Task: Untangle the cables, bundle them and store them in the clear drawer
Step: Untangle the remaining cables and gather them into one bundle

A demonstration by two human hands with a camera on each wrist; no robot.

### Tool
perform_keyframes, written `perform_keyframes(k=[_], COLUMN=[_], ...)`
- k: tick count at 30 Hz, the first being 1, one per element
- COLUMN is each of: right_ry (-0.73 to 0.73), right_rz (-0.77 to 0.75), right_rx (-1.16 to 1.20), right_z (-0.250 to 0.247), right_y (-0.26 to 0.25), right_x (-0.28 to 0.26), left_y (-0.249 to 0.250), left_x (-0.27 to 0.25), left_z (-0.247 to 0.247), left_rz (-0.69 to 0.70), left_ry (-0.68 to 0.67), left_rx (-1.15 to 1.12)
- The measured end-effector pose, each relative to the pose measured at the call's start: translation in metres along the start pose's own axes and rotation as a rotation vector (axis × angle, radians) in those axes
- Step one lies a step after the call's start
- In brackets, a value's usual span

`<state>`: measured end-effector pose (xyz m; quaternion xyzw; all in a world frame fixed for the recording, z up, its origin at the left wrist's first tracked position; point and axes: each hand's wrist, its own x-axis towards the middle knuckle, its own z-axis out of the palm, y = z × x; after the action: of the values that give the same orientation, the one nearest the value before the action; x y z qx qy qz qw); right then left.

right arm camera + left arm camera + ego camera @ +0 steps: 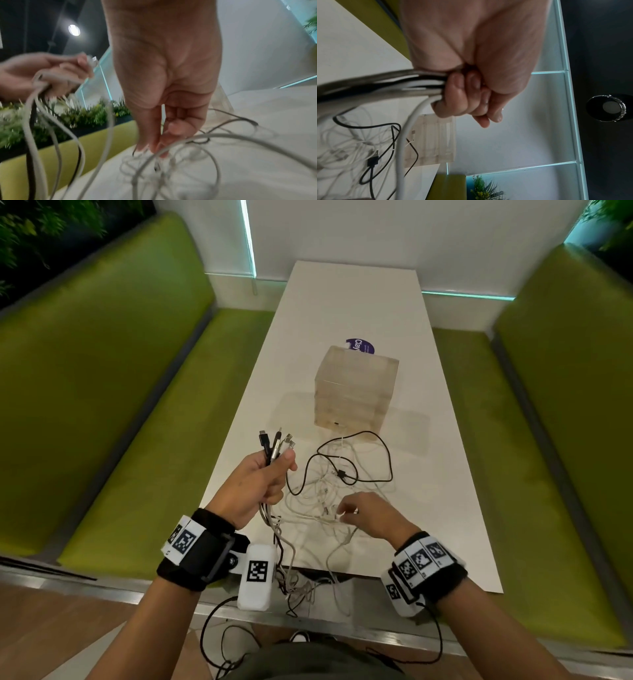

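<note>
Left hand (471, 60) gripping bundled cables (385, 83), clear drawer (435, 140) beyond

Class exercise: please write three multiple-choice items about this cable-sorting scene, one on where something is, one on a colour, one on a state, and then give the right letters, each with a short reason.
1. Where is the clear drawer unit?
A. on the white table, beyond the cable tangle
B. on the green bench
C. on the floor

2. What colour is the loose cable looping nearest the drawer unit?
A. red
B. black
C. blue

3. How does the left hand stand?
A. flat on the table
B. hanging idle
C. gripping a bunch of cable ends

Answers:
1 A, it stands on the tabletop behind the tangle.
2 B, a black loop lies there.
3 C, connectors stick up out of the fist.
</note>
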<state>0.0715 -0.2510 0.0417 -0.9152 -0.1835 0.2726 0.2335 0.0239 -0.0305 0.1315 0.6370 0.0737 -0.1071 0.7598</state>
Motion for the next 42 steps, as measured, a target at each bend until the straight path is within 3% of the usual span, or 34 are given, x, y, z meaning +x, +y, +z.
perform_keyframes(k=[3, 6, 10, 14, 18, 22, 25, 31, 42], right_ry=[-0.092, -0.06, 0.024, 0.166, 0.168, 0.036, -0.121, -0.234, -0.429], right_rz=[0.043, -0.047, -0.047, -0.186, -0.265, -0.415, -0.463, -0.387, -0.354], right_rx=[-0.098, -0.205, 0.148, 0.326, 0.537, 0.552, 0.429, 0.295, 0.396], right_z=[0.021, 0.035, 0.007, -0.043, -0.081, -0.092, -0.084, -0.072, -0.056], right_y=[-0.002, -0.001, 0.003, -0.002, -0.02, -0.041, -0.049, -0.045, -0.042], right_x=[0.012, 0.016, 0.012, -0.004, -0.027, -0.043, -0.047, -0.05, -0.06], left_y=[-0.001, -0.004, -0.006, -0.009, -0.011, -0.012, -0.011, -0.001, 0.005], left_x=[-0.002, -0.001, -0.001, 0.0, 0.002, 0.005, 0.009, 0.016, 0.026], left_z=[0.002, 0.001, -0.007, -0.009, 0.003, 0.025, 0.036, 0.027, 0.007], left_rz=[-0.012, -0.034, -0.05, -0.047, -0.084, -0.118, -0.135, -0.162, -0.1], left_ry=[0.01, 0.019, 0.033, 0.03, 0.001, -0.095, -0.121, 0.049, 0.14], left_rx=[-0.008, -0.017, -0.048, -0.058, -0.047, -0.101, -0.202, -0.538, -0.727])
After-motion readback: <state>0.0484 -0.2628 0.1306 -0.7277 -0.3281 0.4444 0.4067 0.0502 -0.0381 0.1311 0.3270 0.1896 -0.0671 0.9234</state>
